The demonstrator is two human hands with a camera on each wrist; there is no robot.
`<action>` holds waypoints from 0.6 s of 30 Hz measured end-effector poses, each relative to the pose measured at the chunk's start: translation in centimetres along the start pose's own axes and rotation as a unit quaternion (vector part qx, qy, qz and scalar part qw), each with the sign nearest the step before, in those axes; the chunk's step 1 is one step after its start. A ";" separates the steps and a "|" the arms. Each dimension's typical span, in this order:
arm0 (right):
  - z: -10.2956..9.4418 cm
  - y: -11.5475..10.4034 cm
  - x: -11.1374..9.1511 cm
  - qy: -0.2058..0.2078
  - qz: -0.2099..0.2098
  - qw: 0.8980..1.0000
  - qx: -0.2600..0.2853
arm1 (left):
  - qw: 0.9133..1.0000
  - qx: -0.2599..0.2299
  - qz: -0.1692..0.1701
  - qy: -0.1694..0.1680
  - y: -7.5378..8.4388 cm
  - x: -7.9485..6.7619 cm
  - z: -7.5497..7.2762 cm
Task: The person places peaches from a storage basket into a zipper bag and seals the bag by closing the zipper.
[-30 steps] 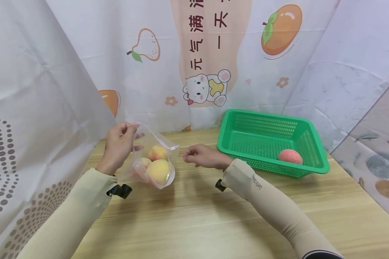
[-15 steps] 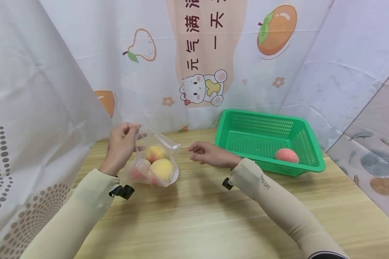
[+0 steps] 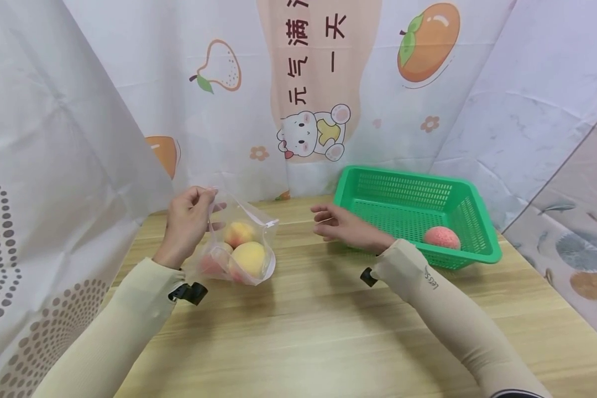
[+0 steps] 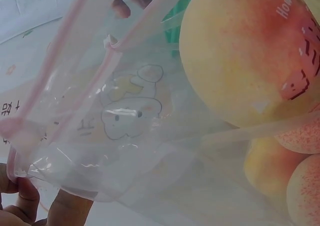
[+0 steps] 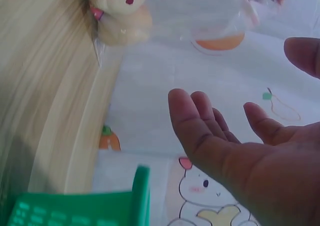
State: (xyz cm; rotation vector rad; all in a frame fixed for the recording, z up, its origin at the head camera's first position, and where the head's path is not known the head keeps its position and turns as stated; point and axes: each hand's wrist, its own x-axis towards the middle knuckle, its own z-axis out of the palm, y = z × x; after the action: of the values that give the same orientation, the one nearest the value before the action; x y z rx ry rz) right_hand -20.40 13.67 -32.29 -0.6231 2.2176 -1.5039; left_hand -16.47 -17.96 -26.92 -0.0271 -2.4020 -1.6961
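Note:
A clear zip bag (image 3: pixel 266 226) stands at the left of the table, its mouth partly spread. Inside are several peaches, with a yellow peach (image 3: pixel 249 258) at the front; the left wrist view shows a large peach (image 4: pixel 240 51) with printed marks through the plastic. My left hand (image 3: pixel 189 221) pinches the bag's top edge between thumb and fingers. Between the bag and the green basket (image 3: pixel 343 188) hovers my right hand (image 3: pixel 345 226), holding nothing, fingers loosely extended in the right wrist view. One pink peach (image 3: pixel 442 237) lies in the basket's right front corner.
The wooden table (image 3: pixel 298 331) runs back to a printed curtain (image 3: pixel 239 132). Another hanging sheet (image 3: pixel 50 166) borders the left side. The basket's raised rim faces the right forearm.
My right hand has moved right, away from the bag toward the basket, and its fingers have loosened. The left hand still holds the bag, which has barely shifted.

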 end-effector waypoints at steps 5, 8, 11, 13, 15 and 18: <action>-1.6 0.2 -1.0 0.010 0.002 1.000 -0.016 | 1.000 -0.003 -0.002 0.000 0.1 0.0 0.1; -2.5 0.4 -1.6 0.009 -0.001 1.000 -0.017 | 1.000 -0.005 0.000 0.000 0.1 0.1 0.1; -3.4 0.8 -2.1 0.010 -0.003 1.000 -0.013 | 1.000 -0.004 0.000 -0.001 0.1 0.1 0.0; -3.9 1.1 -2.4 0.014 -0.003 1.000 -0.015 | 1.000 -0.003 0.000 -0.001 0.1 0.1 0.0; -4.4 1.4 -2.7 0.018 -0.002 1.000 -0.018 | 1.000 -0.003 -0.001 -0.002 0.1 0.1 0.0; -5.0 1.6 -3.1 0.028 0.006 0.999 -0.031 | 1.000 -0.003 0.000 -0.002 0.1 0.2 0.0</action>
State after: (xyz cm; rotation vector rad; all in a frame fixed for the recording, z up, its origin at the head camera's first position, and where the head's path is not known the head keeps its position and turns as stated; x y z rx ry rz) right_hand -20.83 19.71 -31.86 -0.5932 2.3126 -1.4690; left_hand -16.64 -17.96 -26.83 -0.0308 -2.3994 -1.7053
